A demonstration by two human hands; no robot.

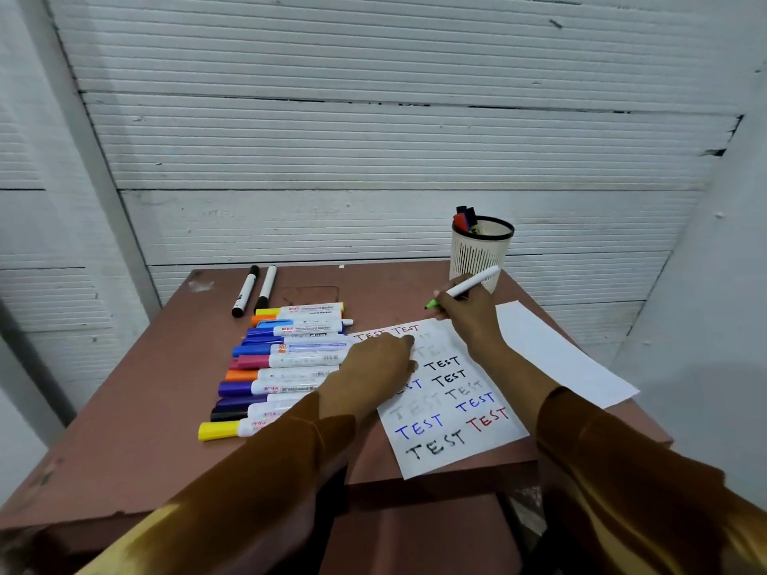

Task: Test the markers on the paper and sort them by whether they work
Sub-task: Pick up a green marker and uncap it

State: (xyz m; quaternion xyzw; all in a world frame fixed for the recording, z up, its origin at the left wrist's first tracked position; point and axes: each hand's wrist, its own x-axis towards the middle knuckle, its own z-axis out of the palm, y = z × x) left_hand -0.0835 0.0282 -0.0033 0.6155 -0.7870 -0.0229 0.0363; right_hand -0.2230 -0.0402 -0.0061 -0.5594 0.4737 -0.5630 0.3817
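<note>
Nearest, a sheet of paper (452, 425) lying flat on the brown table (137, 408), lettered TEST in black, blue, red and faint grey; thin and limp, likely to slide or buckle unless pinned. Pinned at its upper left by the left hand (373, 367), fingers laid out fairly straight, pressing rather than gripping. Beside that, to the left, a row of capped markers (282, 367) side by side, touching, caps toward the left; light, stiff, smooth barrels, prone to roll, best taken mid-barrel. Farther in, just past the paper's top edge, the right hand (465, 313) pinching a white-barrelled marker (477, 282) in a writing hold, green tip (431, 304) uncapped, pointing left and seemingly just off the sheet. A second, blank sheet (556, 350) to the right. Farther still, two black-capped markers (255, 290) apart from the row, and a slotted white cup (477, 255) holding a few markers upright.
</note>
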